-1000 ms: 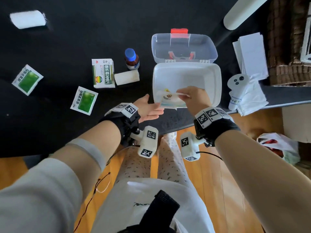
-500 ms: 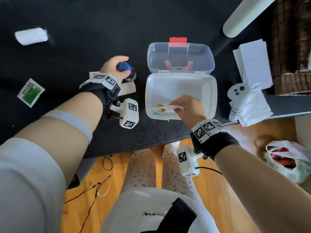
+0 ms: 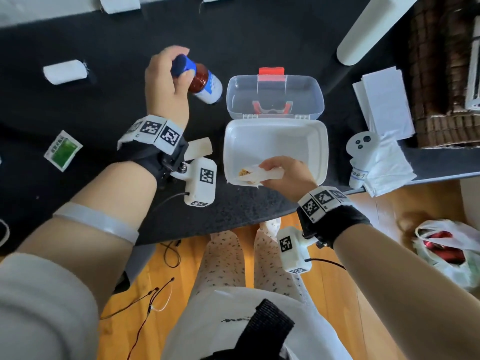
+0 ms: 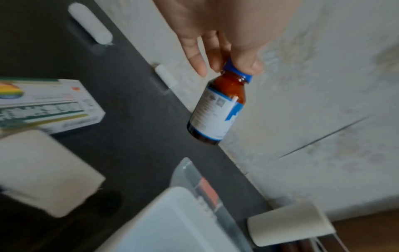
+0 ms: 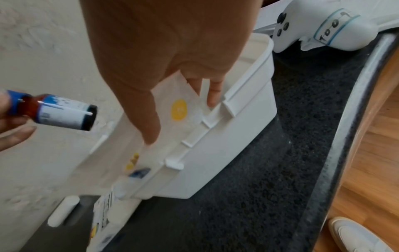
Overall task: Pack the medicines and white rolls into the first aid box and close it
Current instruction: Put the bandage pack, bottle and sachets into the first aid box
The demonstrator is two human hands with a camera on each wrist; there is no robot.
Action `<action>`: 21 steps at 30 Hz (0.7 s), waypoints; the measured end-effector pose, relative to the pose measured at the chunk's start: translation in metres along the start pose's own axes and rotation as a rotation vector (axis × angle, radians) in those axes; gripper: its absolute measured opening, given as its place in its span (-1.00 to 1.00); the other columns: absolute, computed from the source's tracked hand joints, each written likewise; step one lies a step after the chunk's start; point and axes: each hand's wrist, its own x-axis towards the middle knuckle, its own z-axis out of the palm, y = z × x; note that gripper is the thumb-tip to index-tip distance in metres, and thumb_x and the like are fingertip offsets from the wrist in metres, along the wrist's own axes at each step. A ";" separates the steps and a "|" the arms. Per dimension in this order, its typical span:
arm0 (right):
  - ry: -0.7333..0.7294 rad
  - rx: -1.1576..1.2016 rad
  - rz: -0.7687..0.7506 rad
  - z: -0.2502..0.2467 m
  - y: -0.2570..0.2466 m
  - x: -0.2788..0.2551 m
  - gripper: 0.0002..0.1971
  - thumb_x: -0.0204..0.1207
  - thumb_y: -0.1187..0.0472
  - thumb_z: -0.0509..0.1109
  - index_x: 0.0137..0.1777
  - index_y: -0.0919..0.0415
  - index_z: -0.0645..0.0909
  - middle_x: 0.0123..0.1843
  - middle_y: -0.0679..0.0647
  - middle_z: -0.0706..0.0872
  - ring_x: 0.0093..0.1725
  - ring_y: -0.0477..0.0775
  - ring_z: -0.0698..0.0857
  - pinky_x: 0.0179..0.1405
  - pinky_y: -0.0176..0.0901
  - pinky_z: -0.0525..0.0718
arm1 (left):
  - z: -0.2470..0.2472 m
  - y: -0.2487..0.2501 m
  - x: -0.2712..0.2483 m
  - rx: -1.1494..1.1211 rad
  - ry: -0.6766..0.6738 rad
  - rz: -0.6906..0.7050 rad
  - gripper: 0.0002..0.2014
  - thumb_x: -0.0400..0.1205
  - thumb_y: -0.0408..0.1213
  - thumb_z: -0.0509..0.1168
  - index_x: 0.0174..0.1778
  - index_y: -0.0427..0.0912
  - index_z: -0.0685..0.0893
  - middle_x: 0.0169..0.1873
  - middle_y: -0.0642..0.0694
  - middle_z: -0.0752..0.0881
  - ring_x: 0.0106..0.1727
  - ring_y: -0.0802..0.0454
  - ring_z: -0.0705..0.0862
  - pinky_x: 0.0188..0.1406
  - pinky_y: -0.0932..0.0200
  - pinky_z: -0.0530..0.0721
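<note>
The white first aid box [image 3: 319,141] [image 5: 248,105] stands open on the black table, its clear lid [image 3: 275,97] with a red latch folded back. My left hand [image 3: 166,81] [image 4: 226,56] grips a brown bottle [image 3: 205,83] [image 4: 215,109] [image 5: 62,114] by its blue cap, lifted and tilted left of the lid. My right hand [image 3: 283,172] [image 5: 172,109] holds a flat white sachet [image 3: 255,174] [image 5: 179,109] at the box's near edge. A white roll [image 3: 65,71] lies far left, another [image 3: 198,149] [image 4: 43,170] beside my left wrist. A green sachet [image 3: 63,150] lies at left.
A medicine carton [image 4: 43,104] lies near the left wrist. More white rolls [image 3: 119,3] sit at the table's far edge. A white controller [image 3: 359,152] [image 5: 319,30], tissues and papers [image 3: 384,100] lie right of the box. A plastic bag [image 3: 452,250] is on the wooden floor.
My left hand went from the table's near edge to the bottle, grasped its cap and lifted it, tilted. My right hand lowered the sachet to the box's near edge.
</note>
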 end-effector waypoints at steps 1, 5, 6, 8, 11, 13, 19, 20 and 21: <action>-0.026 0.024 0.013 -0.003 -0.001 -0.002 -0.66 0.39 0.20 0.53 0.18 0.06 0.68 0.18 0.01 0.72 0.20 0.03 0.60 0.17 -0.29 0.42 | -0.001 0.009 -0.003 -0.028 0.003 0.020 -0.61 0.55 -0.41 0.13 0.31 -0.28 0.55 0.17 -0.11 0.53 0.16 0.14 0.49 0.08 0.62 0.41; -0.105 0.243 0.058 -0.012 0.001 -0.005 -0.56 0.36 0.06 0.55 0.23 0.02 0.54 0.14 -0.02 0.66 0.21 0.01 0.64 0.28 -0.09 0.57 | 0.016 0.039 -0.025 -0.086 -0.188 0.058 -0.63 0.53 -0.44 0.20 0.26 -0.22 0.61 0.10 0.01 0.52 0.06 0.18 0.51 -0.01 0.69 0.40; -0.083 0.316 0.077 -0.015 0.002 -0.005 -0.54 0.39 0.06 0.53 0.25 0.03 0.46 0.16 0.04 0.66 0.19 0.05 0.65 0.15 -0.10 0.63 | 0.025 0.043 -0.031 -0.073 -0.277 0.071 -0.63 0.51 -0.45 0.23 0.23 -0.21 0.64 0.07 0.01 0.54 0.04 0.16 0.52 -0.03 0.71 0.38; -0.007 0.383 0.105 -0.019 0.002 -0.003 -0.45 0.46 0.08 0.47 0.37 0.08 0.31 0.15 0.13 0.66 0.05 0.07 0.65 -0.18 -0.23 0.60 | 0.043 0.045 -0.046 -0.037 -0.468 0.083 -0.64 0.49 -0.48 0.30 0.21 -0.21 0.67 0.05 -0.02 0.59 0.02 0.11 0.54 -0.05 0.73 0.36; 0.036 0.272 0.063 -0.024 0.007 0.002 -0.31 0.47 0.11 0.46 0.53 -0.02 0.20 -0.08 0.07 0.64 -0.14 0.02 0.62 -0.11 -0.21 0.55 | 0.065 0.042 -0.064 -0.027 -0.634 0.060 -0.65 0.48 -0.48 0.36 0.19 -0.19 0.68 0.03 0.04 0.61 0.01 0.10 0.56 -0.01 0.70 0.40; 0.049 0.092 0.042 -0.024 0.013 0.005 -0.34 0.42 0.06 0.48 0.50 -0.09 0.30 0.01 0.07 0.60 -0.10 0.07 0.60 -0.03 -0.18 0.52 | 0.071 0.041 -0.073 -0.043 -0.661 0.053 -0.65 0.46 -0.49 0.38 0.16 -0.17 0.70 0.02 0.07 0.61 0.03 0.12 0.57 0.06 0.54 0.50; 0.073 -0.120 0.015 -0.018 0.019 0.012 -0.40 0.34 0.14 0.53 0.39 0.09 0.47 0.30 0.19 0.45 0.16 0.20 0.62 0.14 -0.11 0.54 | 0.080 0.037 -0.085 -0.073 -0.782 -0.029 -0.59 0.45 -0.53 0.39 0.20 -0.15 0.69 0.16 -0.11 0.71 0.10 0.07 0.63 0.15 0.49 0.50; 0.079 -0.106 -0.009 -0.016 0.021 0.013 -0.44 0.33 0.22 0.53 0.35 0.14 0.50 0.28 0.19 0.49 0.18 0.22 0.62 0.12 -0.13 0.52 | 0.080 0.034 -0.084 -0.090 -0.806 -0.067 -0.58 0.46 -0.55 0.38 0.23 -0.16 0.68 0.21 -0.14 0.71 0.11 0.05 0.65 0.12 0.50 0.53; 0.092 -0.088 -0.027 -0.015 0.023 0.014 -0.47 0.32 0.30 0.52 0.32 0.17 0.53 0.28 0.20 0.53 0.19 0.24 0.62 0.13 -0.14 0.50 | 0.077 0.031 -0.084 -0.113 -0.800 -0.112 -0.56 0.48 -0.57 0.35 0.26 -0.16 0.65 0.25 -0.15 0.69 0.14 0.03 0.67 0.07 0.52 0.55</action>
